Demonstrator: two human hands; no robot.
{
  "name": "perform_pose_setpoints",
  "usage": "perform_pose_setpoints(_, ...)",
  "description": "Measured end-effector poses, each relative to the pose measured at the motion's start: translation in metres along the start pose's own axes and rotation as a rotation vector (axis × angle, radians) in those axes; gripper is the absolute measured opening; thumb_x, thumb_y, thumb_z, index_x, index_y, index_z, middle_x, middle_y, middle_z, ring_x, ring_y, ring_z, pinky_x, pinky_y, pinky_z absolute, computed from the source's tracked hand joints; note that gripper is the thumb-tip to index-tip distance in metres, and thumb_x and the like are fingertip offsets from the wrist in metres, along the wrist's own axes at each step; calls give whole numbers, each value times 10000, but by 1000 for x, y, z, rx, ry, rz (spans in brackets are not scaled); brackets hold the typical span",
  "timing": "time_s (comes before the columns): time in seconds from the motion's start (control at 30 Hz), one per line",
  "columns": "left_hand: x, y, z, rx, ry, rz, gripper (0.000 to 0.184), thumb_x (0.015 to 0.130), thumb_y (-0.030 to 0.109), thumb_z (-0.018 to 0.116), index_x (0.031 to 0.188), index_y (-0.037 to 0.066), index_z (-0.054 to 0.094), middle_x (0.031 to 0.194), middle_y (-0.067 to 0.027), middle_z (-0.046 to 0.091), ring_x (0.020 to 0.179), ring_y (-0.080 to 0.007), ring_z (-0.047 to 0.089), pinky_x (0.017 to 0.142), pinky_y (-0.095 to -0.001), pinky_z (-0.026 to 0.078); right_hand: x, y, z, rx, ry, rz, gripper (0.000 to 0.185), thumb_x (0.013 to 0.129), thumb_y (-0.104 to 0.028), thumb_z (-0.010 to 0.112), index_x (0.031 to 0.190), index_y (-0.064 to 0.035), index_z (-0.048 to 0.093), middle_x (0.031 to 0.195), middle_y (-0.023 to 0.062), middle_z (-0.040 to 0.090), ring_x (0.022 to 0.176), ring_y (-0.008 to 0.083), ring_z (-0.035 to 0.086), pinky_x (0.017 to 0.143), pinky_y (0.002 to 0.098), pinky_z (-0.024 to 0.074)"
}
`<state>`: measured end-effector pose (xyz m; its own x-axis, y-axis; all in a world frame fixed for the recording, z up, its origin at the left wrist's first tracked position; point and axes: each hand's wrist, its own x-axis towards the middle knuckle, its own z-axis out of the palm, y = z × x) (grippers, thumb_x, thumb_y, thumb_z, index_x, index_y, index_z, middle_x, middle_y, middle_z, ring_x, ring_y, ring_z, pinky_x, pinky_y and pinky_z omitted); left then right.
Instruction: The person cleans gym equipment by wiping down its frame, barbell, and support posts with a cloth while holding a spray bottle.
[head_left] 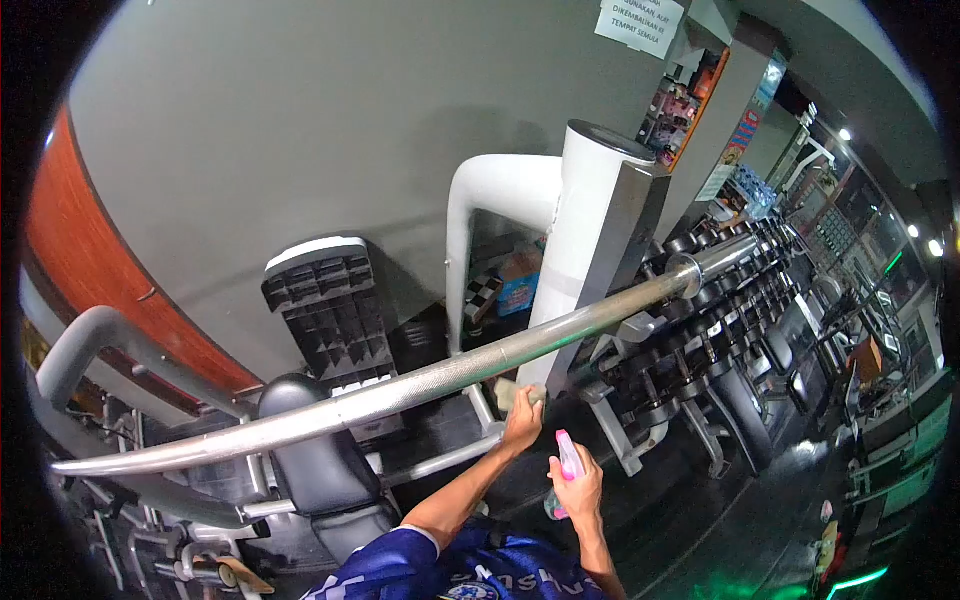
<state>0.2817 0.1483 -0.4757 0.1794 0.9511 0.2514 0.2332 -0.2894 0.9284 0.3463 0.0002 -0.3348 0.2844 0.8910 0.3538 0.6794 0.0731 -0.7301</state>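
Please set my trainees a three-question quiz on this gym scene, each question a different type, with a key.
1. Where is the white printed paper sign?
a) On the grey wall
b) On the black floor
c) On the black padded seat

2. True or false: the long silver metal bar passes in front of the white cylindrical post.

3. Complete: the left hand holds a pale yellowish cloth; the right hand holds a pink-topped ____.

Key: 1. a; 2. true; 3. spray bottle

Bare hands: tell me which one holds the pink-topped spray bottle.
The right hand, gripping the pink-topped plastic spray bottle; the left hand holds a pale yellowish cloth instead.
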Motion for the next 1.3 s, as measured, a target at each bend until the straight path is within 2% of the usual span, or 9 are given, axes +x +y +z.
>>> perform_pose_setpoints(0.13, 2, 2, 0, -231, -16, -241, 424, 977, 191, 465, 1302, -55, 349, 1245, -305, 491, 1203, -434, 485, 1016, -447, 371, -4, 2, -2, 21, -21, 38, 289, 853, -111, 696, 1095, 16, 602, 808, 127, 636, 610, 225, 691, 569, 328, 535)
perform_pose_setpoints(0.33, 31, 99, -19, -192, 167, -62, 444, 997, 319, 446, 1310, 16, 361, 1120, -281, 569, 1072, -420, 573, 932, -442, 425, -10, 0, -2, 27, -26, 41, 280, 849, -116, 700, 1072, 19, 598, 792, 130, 636, 608, 225, 692, 570, 332, 535)
perform_pose_setpoints(0.57, 50, 182, -45, -365, 223, 138, 381, 945, 147, 542, 1288, 0, 463, 1195, -232, 565, 1119, -364, 548, 965, -414, 410, -19, 6, -5, 82, -66, 194, 347, 813, -171, 719, 1107, -19, 613, 980, 189, 664, 878, 398, 652, 754, 437, 527)
perform_pose_setpoints(0.6, 58, 186, -47, -366, 225, 166, 369, 943, 135, 541, 1284, 8, 477, 1197, -227, 566, 1116, -369, 549, 968, -415, 407, -18, 7, -5, 49, -52, 132, 330, 823, -155, 716, 1098, -8, 607, 908, 170, 658, 787, 343, 666, 696, 406, 529)
perform_pose_setpoints(0.67, 61, 187, -48, -403, 196, 156, 351, 946, 131, 538, 1275, 23, 486, 1188, -212, 566, 1109, -357, 542, 974, -415, 399, -18, 12, -6, -17, -22, 10, 298, 843, -124, 709, 1081, 12, 594, 765, 131, 646, 607, 232, 693, 578, 342, 535)
perform_pose_setpoints(0.73, 54, 180, -50, -471, 132, 78, 337, 955, 146, 536, 1267, 35, 476, 1167, -191, 565, 1099, -322, 528, 978, -413, 391, -17, 8, -11, -32, -13, 4, 301, 839, -129, 714, 1082, 8, 598, 764, 134, 653, 610, 233, 694, 585, 345, 536)
perform_pose_setpoints(0.83, 52, 152, -41, -55, 326, 422, 368, 926, 104, 566, 1279, 52, 474, 1168, -173, 559, 1115, -335, 498, 1010, -412, 359, -17, 9, -12, -30, 4, 8, 303, 837, -139, 717, 1083, -1, 605, 754, 133, 660, 617, 232, 695, 594, 348, 537)
perform_pose_setpoints(0.87, 51, 148, -37, -45, 342, 430, 546, 808, 9, 651, 1319, 101, 481, 1195, -158, 546, 1177, -373, 469, 980, -453, 398, -18, 9, -12, -26, 9, 12, 303, 837, -143, 717, 1083, -4, 607, 749, 131, 662, 620, 231, 696, 598, 349, 537)
perform_pose_setpoints(1.3, 31, 95, -21, -129, 230, 372, 619, 781, -126, 565, 1337, 81, 387, 1127, -228, 486, 1040, -443, 505, 916, -460, 420, -24, 11, -14, -3, -14, 50, 309, 842, -132, 711, 1101, -1, 604, 754, 130, 657, 611, 224, 694, 584, 335, 535)
